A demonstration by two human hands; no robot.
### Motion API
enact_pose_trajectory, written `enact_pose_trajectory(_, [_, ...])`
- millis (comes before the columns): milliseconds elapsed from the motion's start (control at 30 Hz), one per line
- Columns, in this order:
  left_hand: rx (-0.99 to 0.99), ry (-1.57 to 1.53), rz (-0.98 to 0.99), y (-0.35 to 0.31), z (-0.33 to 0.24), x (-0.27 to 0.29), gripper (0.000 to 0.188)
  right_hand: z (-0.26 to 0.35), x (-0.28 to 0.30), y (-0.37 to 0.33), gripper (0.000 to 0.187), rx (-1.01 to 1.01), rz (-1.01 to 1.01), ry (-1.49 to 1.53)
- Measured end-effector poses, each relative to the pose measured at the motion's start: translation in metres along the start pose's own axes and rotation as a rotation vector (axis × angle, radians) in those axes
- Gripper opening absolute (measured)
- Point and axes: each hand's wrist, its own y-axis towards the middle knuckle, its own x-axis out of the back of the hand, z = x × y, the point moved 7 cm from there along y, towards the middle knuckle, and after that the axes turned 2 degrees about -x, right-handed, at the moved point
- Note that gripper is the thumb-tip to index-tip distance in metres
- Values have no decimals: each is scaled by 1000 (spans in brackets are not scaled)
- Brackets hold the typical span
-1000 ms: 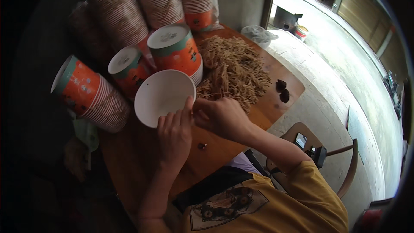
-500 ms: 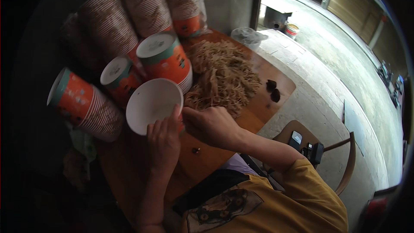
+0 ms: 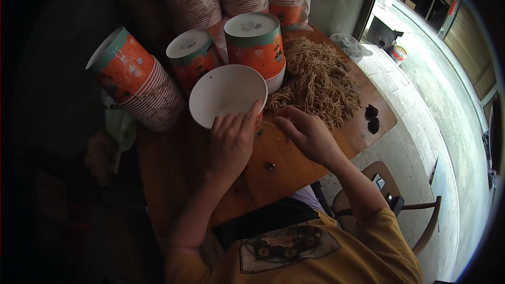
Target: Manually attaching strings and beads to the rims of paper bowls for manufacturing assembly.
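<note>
White paper bowl [image 3: 227,94] tilts open-side up, gripped at its rim by the left hand [image 3: 231,144]; beside it the right hand [image 3: 305,134] pinches a thin string [image 3: 267,122], feeding it in.

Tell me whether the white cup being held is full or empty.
Empty: the white cup, gripped by the left hand, is tipped toward the camera, showing only bare white inside.

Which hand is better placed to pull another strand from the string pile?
Right. The right hand sits beside the string pile, fingers pinching a thin strand; the left hand is gripping the white paper bowl.
</note>
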Motion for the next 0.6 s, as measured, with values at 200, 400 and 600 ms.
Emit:
enact_pose_trajectory(200, [33,-46,3,-1,1,-1,50,3,-8,2,20,-53,58,-21])
enact_pose_trajectory(400, [53,-10,34,0,3,-2,51,-4,-7,-3,18,-86,3,108])
enact_pose_trajectory(600, [44,-20,8,-2,1,-3,51,-16,-16,2,22,-114,49,275])
